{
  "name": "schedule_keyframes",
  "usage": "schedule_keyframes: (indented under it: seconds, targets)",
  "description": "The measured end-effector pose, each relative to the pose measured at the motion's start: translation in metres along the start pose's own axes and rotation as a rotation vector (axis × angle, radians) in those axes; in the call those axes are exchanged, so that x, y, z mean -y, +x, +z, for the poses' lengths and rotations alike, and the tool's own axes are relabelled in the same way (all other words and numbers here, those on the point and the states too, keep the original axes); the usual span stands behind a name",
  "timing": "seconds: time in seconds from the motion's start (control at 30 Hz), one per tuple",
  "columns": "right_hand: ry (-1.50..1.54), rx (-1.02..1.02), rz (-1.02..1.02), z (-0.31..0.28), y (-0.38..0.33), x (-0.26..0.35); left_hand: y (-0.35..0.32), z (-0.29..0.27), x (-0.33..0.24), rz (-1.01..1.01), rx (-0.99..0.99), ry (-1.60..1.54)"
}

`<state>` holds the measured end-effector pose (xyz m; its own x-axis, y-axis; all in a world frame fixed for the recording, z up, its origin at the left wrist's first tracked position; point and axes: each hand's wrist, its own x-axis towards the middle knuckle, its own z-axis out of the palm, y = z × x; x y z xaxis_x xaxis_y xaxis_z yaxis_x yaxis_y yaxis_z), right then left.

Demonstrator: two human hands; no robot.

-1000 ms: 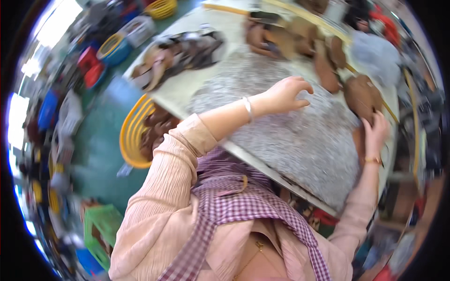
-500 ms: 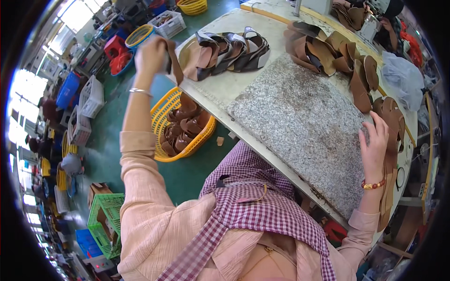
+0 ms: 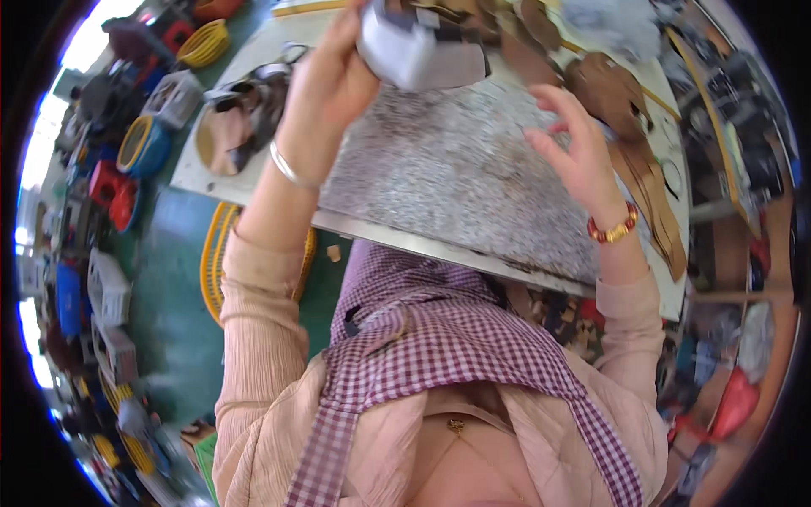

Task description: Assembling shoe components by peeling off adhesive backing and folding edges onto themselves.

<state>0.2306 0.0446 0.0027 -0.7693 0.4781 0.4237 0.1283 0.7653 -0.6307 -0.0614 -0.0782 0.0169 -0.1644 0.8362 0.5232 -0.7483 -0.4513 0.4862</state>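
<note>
The bench fills the upper half of my view, and a speckled grey stone slab lies on it right ahead of me. At two o'clock from the slab, tan leather pieces lie spread along the bench's right side. At ten o'clock a heap of dark sandal uppers rests on the bench's left end. Below the bench edge, at eight o'clock, a yellow basket stands on the green floor. My left hand is raised at eleven o'clock, fingers closed round a grey sole, which it holds in the air above the slab's far edge. My right hand hovers at one o'clock over the slab, fingers spread and empty, near the sole but not touching it.
</note>
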Motion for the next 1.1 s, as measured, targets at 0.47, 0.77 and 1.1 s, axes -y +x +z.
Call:
schedule_keyframes:
  seconds: [0.47, 0.77, 1.1]
  targets:
    - [-0.448, 0.108, -0.36, 0.043, 0.01, -0.048, -0.053, 0.027, 0.109, 0.2, 0.225, 2.152]
    - [-0.258, -0.213, -0.167, -0.003, -0.035, -0.078, -0.055, -0.008, 0.114, -0.011, 0.157, 2.05]
    - [-0.757, -0.338, 0.566, -0.151, -0.109, -0.238, -0.046, 0.014, 0.118, -0.141, 0.347, 2.121]
